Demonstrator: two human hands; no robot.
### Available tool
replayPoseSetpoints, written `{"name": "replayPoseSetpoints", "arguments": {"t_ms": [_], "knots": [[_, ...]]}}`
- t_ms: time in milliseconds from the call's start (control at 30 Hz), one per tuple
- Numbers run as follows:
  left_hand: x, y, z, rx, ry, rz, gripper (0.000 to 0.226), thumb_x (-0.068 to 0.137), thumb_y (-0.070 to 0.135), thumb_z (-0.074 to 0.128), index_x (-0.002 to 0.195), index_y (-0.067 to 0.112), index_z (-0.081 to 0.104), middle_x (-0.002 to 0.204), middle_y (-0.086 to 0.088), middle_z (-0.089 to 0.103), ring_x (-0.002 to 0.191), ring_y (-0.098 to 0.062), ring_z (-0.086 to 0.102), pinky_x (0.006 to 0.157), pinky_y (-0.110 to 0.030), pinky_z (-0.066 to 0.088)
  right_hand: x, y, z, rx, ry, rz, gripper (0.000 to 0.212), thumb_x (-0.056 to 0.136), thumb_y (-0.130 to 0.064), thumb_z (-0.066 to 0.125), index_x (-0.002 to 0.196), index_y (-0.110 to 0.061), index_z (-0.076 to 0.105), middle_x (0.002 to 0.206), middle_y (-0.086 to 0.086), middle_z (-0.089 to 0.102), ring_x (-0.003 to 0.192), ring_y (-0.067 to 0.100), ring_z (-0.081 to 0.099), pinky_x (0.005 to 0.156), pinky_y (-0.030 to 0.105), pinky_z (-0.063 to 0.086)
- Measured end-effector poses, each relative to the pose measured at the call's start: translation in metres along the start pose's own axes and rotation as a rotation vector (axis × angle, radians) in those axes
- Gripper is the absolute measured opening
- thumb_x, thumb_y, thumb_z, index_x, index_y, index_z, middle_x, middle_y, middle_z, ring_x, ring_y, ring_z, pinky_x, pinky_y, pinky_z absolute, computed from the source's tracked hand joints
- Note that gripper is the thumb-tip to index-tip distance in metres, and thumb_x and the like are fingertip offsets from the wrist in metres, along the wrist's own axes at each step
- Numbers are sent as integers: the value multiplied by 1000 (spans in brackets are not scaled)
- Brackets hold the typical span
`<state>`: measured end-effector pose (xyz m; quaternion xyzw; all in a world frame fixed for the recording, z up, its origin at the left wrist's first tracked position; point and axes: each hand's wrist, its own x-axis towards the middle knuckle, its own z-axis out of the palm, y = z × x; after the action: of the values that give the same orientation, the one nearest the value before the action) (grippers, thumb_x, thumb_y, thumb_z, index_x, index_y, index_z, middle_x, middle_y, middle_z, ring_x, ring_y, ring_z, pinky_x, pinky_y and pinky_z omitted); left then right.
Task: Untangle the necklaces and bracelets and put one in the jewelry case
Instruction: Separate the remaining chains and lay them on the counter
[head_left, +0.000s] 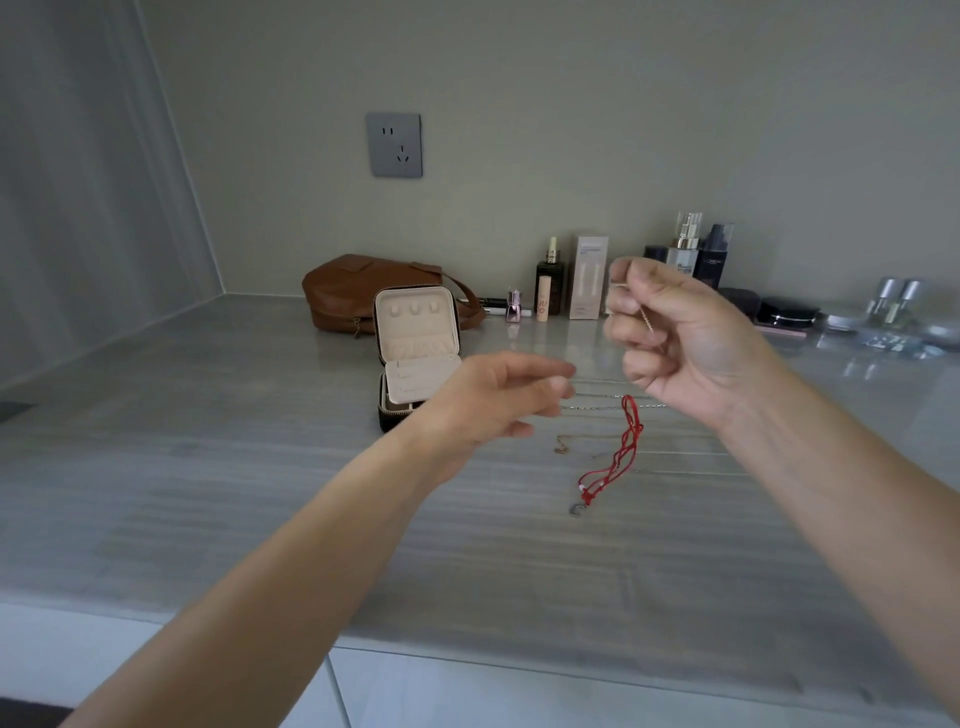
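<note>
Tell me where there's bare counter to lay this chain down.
Your right hand grips the thin chain. Bare: the counter left of the open jewelry case, out to the side wall, and the wide strip between the red cord bracelet and the front edge. Crowded: the laid-out chains right of the case, and the cosmetics row along the back wall.

Not much to report tbh: left hand (498, 400) and right hand (691, 338) were both bare, and the forearms behind the grip ran uncovered from the wrists all the way back to the view's bottom edge.
</note>
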<state>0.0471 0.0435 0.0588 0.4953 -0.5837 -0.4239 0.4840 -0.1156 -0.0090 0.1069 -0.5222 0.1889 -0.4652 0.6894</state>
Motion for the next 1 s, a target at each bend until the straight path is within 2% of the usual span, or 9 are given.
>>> {"name": "replayPoseSetpoints", "arguments": {"t_ms": [67, 200, 300, 367, 467, 567, 700, 867, 1000], "knots": [[5, 4, 12, 95, -38, 6, 15, 87, 23, 63, 101, 30, 63, 96, 12, 68, 87, 3, 62, 73, -15, 45, 1, 2, 4, -6, -15, 4, 7, 78, -22, 55, 81, -17, 58, 57, -8, 41, 42, 1, 28, 34, 11, 11], [9, 6, 25, 97, -45, 21, 12, 82, 11, 69, 93, 16, 69, 77, 10, 67, 64, 10, 59, 57, -4, 40, 1, 1, 6, 1, -27, 9, 6, 79, -21, 55, 80, -16, 60, 58, -7, 41, 42, 2, 28, 32, 11, 13], [8, 4, 28, 132, 16, 53, 11, 82, 11, 70, 75, 20, 67, 66, 8, 64, 57, 4, 54, 54, -10, 39, -1, 1, 5, 7, -29, 22, 6, 79, -20, 56, 78, -16, 61, 58, -6, 41, 42, 2, 29, 33, 11, 12], [9, 3, 28, 168, 29, 45, 12, 85, 17, 67, 75, 23, 65, 71, 4, 65, 65, -1, 56, 61, -17, 40, -2, 1, 3, 17, -34, 25, 6, 78, -19, 56, 79, -15, 60, 59, -6, 41, 41, 2, 29, 33, 11, 11], [8, 3, 22, 145, 49, 0, 10, 86, 19, 65, 77, 23, 66, 74, 6, 69, 68, 1, 62, 63, -17, 43, -4, 0, 1, 37, -32, 29, 7, 78, -19, 55, 81, -15, 59, 59, -6, 40, 41, 1, 28, 33, 11, 11], [9, 3, 12, -2, 154, -58, 10, 86, 18, 65, 77, 20, 67, 76, 6, 72, 72, -5, 67, 67, -23, 46, -9, 0, -2, 60, -30, 42, 8, 78, -18, 55, 78, -14, 62, 59, -5, 40, 40, 1, 28, 33, 11, 10], [12, 1, 5, -245, 273, -135, 12, 89, 12, 59, 78, 12, 63, 71, 0, 70, 65, -12, 67, 60, -26, 48, -15, 3, -8, 80, -26, 54, 14, 77, -18, 56, 72, -15, 69, 58, -6, 41, 39, 2, 29, 33, 10, 11], [16, -6, 0, -298, 411, -155, 9, 88, 10, 59, 80, 10, 64, 71, -1, 70, 65, -13, 66, 56, -25, 50, -22, 8, -14, 86, -33, 70, 19, 76, -17, 56, 80, -19, 74, 58, -6, 39, 38, 1, 27, 32, 11, 11], [18, -8, -4, -350, 496, -224, 10, 88, 10, 54, 81, 7, 61, 74, -4, 65, 62, -15, 63, 50, -24, 49, -28, 8, -22, 102, -48, 98, 28, 78, -15, 54, 99, -23, 72, 58, -7, 37, 38, 0, 24, 32, 11, 9]]}}
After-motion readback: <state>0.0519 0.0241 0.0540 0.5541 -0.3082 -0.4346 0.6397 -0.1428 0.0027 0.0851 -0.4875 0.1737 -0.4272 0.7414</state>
